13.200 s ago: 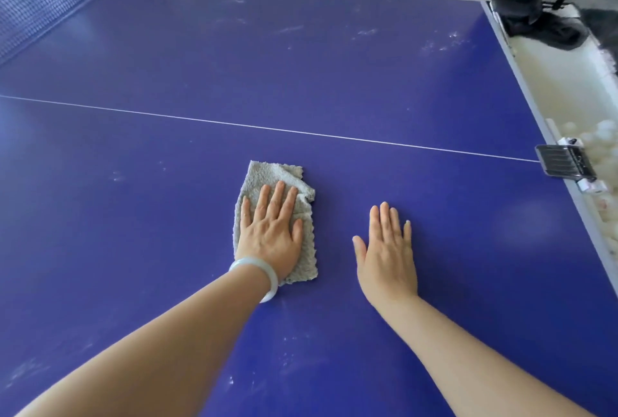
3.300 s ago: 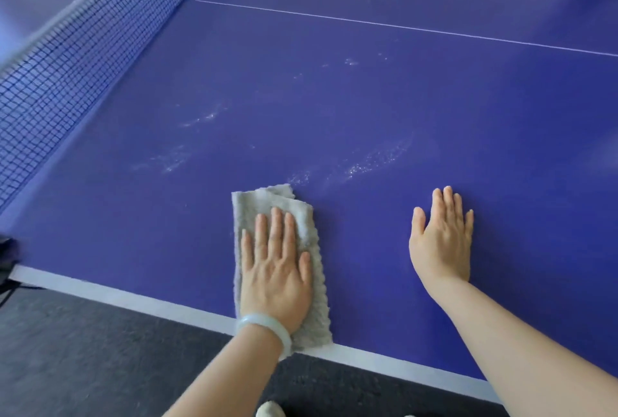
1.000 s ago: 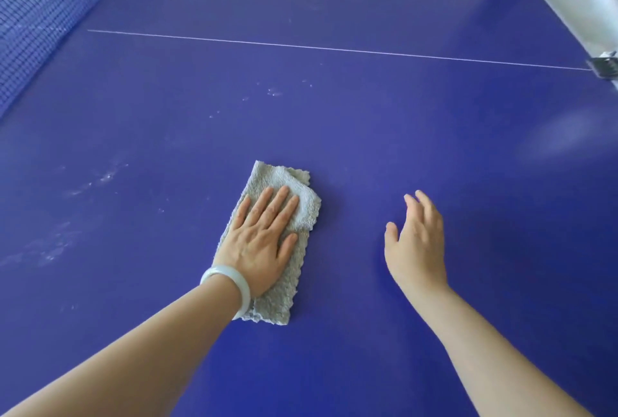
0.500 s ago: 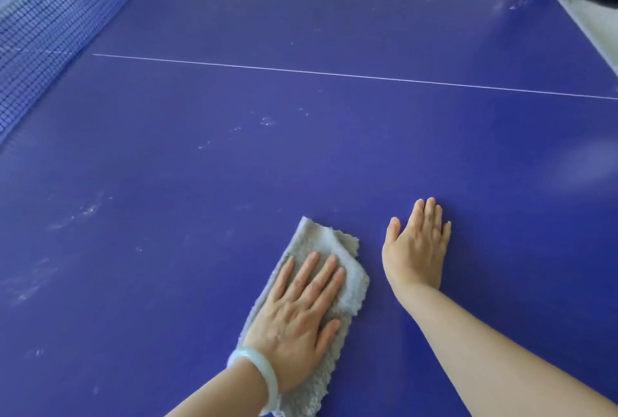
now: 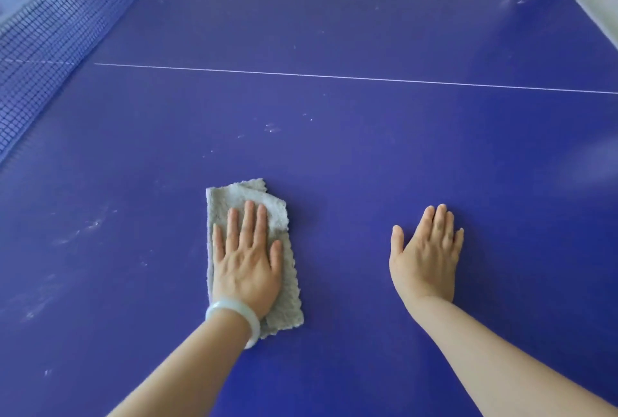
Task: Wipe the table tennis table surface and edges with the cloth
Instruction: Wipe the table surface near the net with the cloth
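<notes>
**Wiping mid-table, cloth pinned under left hand**

Pressing folded grey cloth flat onto table with left hand: fingers straight, slightly spread, nothing pinched or curled round the fabric. Covering most of the cloth with palm and fingers. Free end poking out past the fingertips, plus a strip on the thumb side. Long axis of cloth in line with the fingers, pointing away from the body toward centre line. White bracelet on left wrist, at the cloth's near edge.

Resting right hand flat and bare on the surface, well off to the left hand's thumb side, fingers straight, holding nothing. Probably just bracing.

Next stroke, judged: dust flecks straight ahead of left fingertips, short of the line. More smears out past the little-finger side, toward net. Left hand nearer both, so likely pushing forward lengthwise or sweeping broadside toward the little finger. More marks beyond the line, so probably well short of done.
</notes>
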Demonstrator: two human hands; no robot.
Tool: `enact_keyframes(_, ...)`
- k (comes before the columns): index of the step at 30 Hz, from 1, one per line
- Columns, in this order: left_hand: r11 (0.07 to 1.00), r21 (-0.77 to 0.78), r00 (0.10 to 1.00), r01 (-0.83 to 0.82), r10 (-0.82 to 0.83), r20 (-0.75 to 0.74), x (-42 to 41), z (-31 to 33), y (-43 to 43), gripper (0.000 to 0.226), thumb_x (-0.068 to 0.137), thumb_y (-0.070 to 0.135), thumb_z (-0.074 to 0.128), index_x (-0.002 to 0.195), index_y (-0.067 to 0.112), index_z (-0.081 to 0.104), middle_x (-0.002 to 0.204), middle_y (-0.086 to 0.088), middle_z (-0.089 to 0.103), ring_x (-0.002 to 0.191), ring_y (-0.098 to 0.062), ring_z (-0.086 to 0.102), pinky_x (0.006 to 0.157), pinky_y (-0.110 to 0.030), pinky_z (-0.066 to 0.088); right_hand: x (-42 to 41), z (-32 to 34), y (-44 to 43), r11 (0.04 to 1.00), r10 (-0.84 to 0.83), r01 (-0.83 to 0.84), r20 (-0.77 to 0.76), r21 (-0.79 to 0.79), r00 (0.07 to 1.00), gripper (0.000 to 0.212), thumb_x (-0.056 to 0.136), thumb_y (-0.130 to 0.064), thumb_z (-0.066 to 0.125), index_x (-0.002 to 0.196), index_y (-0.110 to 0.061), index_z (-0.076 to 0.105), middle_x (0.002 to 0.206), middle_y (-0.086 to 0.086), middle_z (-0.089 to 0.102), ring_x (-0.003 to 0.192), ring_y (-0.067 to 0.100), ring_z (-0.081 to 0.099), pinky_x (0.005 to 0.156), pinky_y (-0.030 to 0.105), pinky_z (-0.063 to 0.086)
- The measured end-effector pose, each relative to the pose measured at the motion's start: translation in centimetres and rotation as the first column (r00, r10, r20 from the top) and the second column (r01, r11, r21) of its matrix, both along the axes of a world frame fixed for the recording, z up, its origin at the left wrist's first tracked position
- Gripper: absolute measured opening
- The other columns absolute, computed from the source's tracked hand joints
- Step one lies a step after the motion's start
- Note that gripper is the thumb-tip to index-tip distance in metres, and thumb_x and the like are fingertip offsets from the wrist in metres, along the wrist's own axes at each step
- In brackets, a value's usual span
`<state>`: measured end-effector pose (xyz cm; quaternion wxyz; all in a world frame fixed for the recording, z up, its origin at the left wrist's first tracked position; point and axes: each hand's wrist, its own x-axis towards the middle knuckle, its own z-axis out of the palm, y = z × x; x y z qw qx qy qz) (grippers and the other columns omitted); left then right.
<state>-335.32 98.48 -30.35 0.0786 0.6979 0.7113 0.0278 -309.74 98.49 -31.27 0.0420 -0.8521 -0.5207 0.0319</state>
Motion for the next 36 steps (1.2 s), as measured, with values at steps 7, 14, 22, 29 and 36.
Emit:
enact_keyframes(7,0.841,0.007,0.839,0.541,-0.541,0.056,11.2,-0.6,1.1,0.061,0.101,0.047,0.009,0.158,0.029,-0.003,0.164,0.011,-0.011,0.147,-0.011,-0.027,0.118,-0.039,-0.022,0.1,0.0,0.1,0.994,0.029,-0.022,0.068,-0.106,0.997,0.08,0.1,-0.05,0.03,0.158,-0.002,0.002,0.167,0.016,0.001,0.155,0.028,-0.001,0.125,0.048,0.001)
enact_keyframes(14,0.975,0.035,0.976,0.219,-0.219,-0.016,-0.9,-0.1,3.7,0.063,0.098,0.046,0.014,0.158,0.027,0.01,0.165,0.008,0.002,0.152,-0.014,-0.006,0.124,-0.042,-0.002,-0.1,0.0,0.1,0.999,0.014,-0.013,0.027,-0.042,1.0,0.081,0.1,-0.056,0.027,0.158,-0.001,0.013,0.166,0.017,0.01,0.155,0.028,0.008,0.126,0.047,0.005)
enact_keyframes(22,0.782,0.035,0.78,0.622,-0.623,0.06,9.8,-0.1,-0.5,0.061,0.101,0.044,0.026,0.158,0.023,0.017,0.165,0.004,0.01,0.153,-0.018,-0.002,0.12,-0.047,0.003,0.4,0.0,0.1,0.999,-0.008,0.013,-0.109,0.044,0.994,0.063,0.105,-0.036,0.034,0.157,-0.003,0.022,0.166,0.012,0.014,0.155,0.024,0.011,0.126,0.044,0.005)
enact_keyframes(29,0.911,0.022,0.911,0.411,-0.41,-0.05,4.1,-0.4,11.4,0.063,0.096,0.051,0.004,0.157,0.034,0.0,0.165,0.012,-0.003,0.151,-0.01,-0.013,0.123,-0.04,-0.007,0.1,0.5,-0.1,0.998,-0.025,0.03,-0.095,0.05,0.995,0.063,0.103,-0.037,0.041,0.155,-0.003,0.029,0.164,0.013,0.023,0.153,0.027,0.021,0.126,0.046,0.011)
enact_keyframes(36,0.927,0.004,0.927,0.375,-0.375,0.021,3.9,-0.5,11.2,0.063,0.098,0.049,0.011,0.157,0.034,-0.001,0.164,0.013,-0.006,0.15,-0.008,-0.016,0.123,-0.039,-0.007,2.8,2.3,3.6,0.975,-0.049,0.102,-0.257,0.196,0.965,0.042,0.101,-0.022,0.054,0.136,0.001,0.054,0.139,0.016,0.055,0.131,0.036,0.051,0.109,0.046,0.042)
